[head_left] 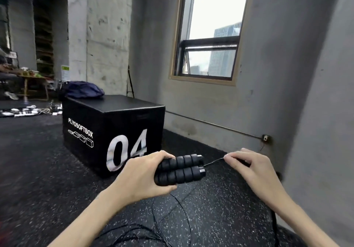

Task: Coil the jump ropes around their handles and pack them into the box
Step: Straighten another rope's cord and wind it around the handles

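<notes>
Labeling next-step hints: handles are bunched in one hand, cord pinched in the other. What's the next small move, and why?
Probably carry the right hand over the two handles to lay the first turn. The left hand grips both handles side by side, the cord runs taut from their ends to the right fingertips, no wraps show yet, and slack cord hangs below.

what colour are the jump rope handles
Black, with ribbed foam grips; the jump rope handles show best in the head view, held in the left hand.

Both forearms are bare, no sleeves showing; dark speckled trousers (201,218) cover the lap.
</notes>
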